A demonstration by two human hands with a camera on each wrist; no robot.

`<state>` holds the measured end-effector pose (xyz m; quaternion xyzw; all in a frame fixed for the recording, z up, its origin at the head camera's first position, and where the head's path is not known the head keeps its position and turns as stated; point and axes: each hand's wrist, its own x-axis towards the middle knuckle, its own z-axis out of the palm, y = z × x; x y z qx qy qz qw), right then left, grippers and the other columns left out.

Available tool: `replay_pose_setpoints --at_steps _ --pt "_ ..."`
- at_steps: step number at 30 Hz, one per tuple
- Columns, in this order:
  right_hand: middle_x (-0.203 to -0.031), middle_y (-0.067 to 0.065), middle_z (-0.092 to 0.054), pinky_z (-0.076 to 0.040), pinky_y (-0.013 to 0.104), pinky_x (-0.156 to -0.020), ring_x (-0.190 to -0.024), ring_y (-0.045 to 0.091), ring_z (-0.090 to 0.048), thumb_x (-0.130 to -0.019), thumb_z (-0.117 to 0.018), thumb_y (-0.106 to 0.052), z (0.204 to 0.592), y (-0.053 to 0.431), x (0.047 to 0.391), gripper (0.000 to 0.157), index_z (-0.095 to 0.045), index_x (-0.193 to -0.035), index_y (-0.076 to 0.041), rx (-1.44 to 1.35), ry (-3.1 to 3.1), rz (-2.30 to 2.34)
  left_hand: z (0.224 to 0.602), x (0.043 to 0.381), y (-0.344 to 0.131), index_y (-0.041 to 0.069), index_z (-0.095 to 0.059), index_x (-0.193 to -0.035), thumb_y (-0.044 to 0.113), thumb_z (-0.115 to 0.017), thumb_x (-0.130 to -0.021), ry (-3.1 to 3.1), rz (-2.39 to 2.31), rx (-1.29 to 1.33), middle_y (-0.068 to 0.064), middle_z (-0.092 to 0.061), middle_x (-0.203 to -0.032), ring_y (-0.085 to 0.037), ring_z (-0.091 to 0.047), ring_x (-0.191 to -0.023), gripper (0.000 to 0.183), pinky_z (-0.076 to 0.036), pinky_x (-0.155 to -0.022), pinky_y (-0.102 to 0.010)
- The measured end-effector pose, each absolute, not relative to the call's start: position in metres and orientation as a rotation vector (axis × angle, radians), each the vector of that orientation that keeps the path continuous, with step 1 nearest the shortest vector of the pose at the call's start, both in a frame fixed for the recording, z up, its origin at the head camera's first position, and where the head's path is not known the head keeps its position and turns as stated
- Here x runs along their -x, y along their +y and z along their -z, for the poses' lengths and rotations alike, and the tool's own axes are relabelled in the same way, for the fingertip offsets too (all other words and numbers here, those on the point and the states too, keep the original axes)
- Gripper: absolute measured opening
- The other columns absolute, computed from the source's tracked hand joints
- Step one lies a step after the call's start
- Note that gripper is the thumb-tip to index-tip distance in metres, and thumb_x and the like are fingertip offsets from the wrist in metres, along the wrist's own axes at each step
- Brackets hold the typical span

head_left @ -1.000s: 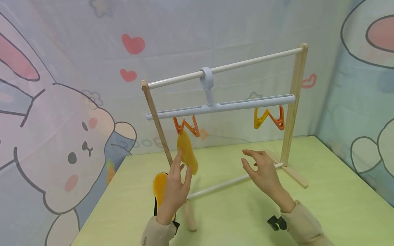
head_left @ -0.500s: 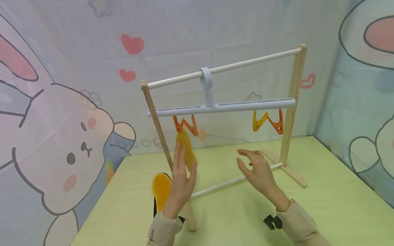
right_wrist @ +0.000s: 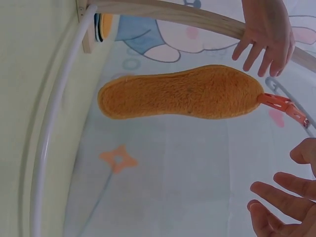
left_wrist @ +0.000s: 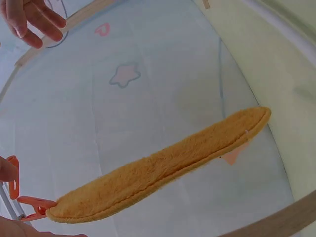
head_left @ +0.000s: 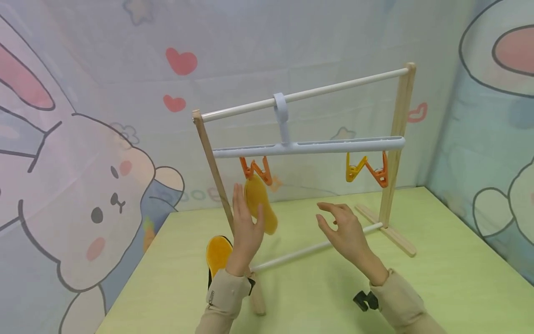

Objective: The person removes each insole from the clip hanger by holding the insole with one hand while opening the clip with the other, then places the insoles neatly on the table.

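Observation:
A yellow fuzzy insole (head_left: 259, 204) hangs toe-up from an orange clip (head_left: 247, 169) on the left part of a pale blue hanger (head_left: 308, 148). My left hand (head_left: 246, 234) is raised just left of the insole, its fingers straight and pointing up. In the right wrist view, the left hand (right_wrist: 266, 37) shows above the insole's clipped end. My right hand (head_left: 346, 232) holds nothing; it hovers right of the insole with fingers loosely bent. A second yellow insole (head_left: 219, 253) with a dark edge is at the left, partly hidden behind the left forearm.
The hanger hooks over the white top rod (head_left: 346, 84) of a wooden stand (head_left: 401, 148). Yellow and orange clips (head_left: 353, 169) dangle at its right end. A white lower rod (head_left: 300, 253) crosses above the green table (head_left: 317, 297).
My left hand has moved up and slightly right. The hanging insole has swung to the right, and the hanger has shifted a little. The right hand has drifted slightly left.

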<state>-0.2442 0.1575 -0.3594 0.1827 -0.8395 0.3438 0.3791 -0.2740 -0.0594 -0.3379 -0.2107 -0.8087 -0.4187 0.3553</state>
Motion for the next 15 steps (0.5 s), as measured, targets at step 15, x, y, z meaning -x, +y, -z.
replay_pose_setpoints --at_steps 15 --pt "-0.108 0.007 -0.065 -0.049 0.031 -0.067 -0.094 0.022 -0.054 -0.086 -0.057 -0.021 0.339 0.136 0.265 0.029 -0.061 -0.112 -0.008 -0.504 -2.22 -0.907 0.341 0.288 -0.052 -0.002 -0.014 -0.14 0.012 -0.047 -0.091 -2.082 1.274 0.412 -0.023 -0.033 -0.134 -0.036 -0.045 -0.112 0.06 -0.039 -0.094 -0.047"
